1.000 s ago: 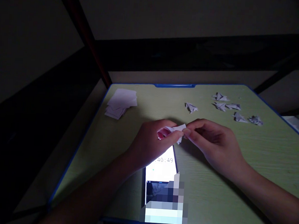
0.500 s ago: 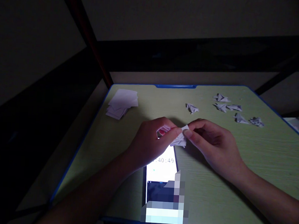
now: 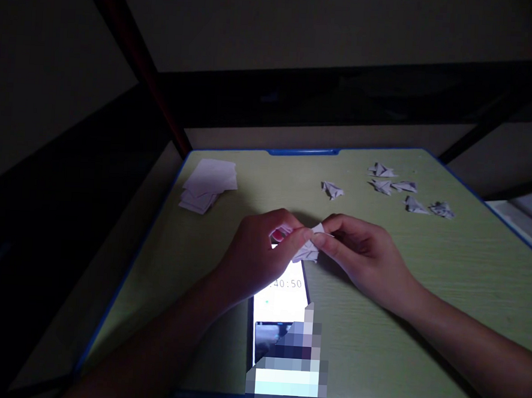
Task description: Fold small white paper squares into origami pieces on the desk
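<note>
A small folded piece of white paper is pinched between both hands above the middle of the table. My left hand grips its left side, thumb on top. On the other side my right hand pinches the paper's upper right edge between thumb and fingers. The fingertips behind the paper are hidden. Just below the hands lies a lit phone, its screen showing running timer digits; my left hand covers its upper left part.
A stack of white paper sheets lies at the far left of the green table. One folded paper figure sits beyond my hands. Several more folded figures lie at the far right. A blue edge borders the tabletop.
The whole view has shifted slightly, so the table and things appear further left. Both hands keep their pinch on the paper, with the right thumb slightly moved. The timer digits have advanced.
</note>
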Available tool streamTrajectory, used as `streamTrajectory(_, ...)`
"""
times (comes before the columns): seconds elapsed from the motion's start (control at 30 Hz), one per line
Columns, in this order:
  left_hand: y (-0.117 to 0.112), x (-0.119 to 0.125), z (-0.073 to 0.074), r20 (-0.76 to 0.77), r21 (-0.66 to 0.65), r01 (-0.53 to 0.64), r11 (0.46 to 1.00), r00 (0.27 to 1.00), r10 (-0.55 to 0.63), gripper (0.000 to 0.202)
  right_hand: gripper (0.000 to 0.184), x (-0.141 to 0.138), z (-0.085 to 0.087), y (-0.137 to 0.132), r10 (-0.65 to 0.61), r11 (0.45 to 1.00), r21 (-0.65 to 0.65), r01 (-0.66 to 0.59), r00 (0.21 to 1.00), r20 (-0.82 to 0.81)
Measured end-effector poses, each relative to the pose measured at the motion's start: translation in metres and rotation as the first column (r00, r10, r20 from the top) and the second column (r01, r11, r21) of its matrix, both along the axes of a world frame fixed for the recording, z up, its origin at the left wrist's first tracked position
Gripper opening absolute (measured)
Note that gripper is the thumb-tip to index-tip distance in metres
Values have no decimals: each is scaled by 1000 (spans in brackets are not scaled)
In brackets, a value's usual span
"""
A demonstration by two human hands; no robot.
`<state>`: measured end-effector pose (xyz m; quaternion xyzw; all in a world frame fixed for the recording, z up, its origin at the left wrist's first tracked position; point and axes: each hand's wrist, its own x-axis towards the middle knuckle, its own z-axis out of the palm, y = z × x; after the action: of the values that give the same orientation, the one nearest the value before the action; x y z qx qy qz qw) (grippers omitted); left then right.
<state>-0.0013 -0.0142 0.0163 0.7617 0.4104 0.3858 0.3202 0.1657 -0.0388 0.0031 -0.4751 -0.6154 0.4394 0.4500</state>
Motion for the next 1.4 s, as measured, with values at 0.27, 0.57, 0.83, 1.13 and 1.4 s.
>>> streamTrajectory(0.27,3,0,-2,150,-150,-28,988,987,51,10,11,0,4,0,-55,998,-25,53,995,-86)
streamTrajectory(0.57,4,1,-2,293,-341,74,937,956,31,7,8,3,-1,3,-104,992,-93,84,963,-247)
streamTrajectory(0.83,6,1,0,278,-284,68,956,960,15,4,9,5,-4,5,-120,990,-105,96,959,-256)
streamTrajectory(1.13,4,3,2,329,-299,63,952,943,41,7,12,2,0,1,-70,997,-34,63,968,-239)
streamTrajectory(1.4,6,4,-4,335,-288,21,958,939,80,10,8,11,-1,7,-207,970,139,202,978,27)
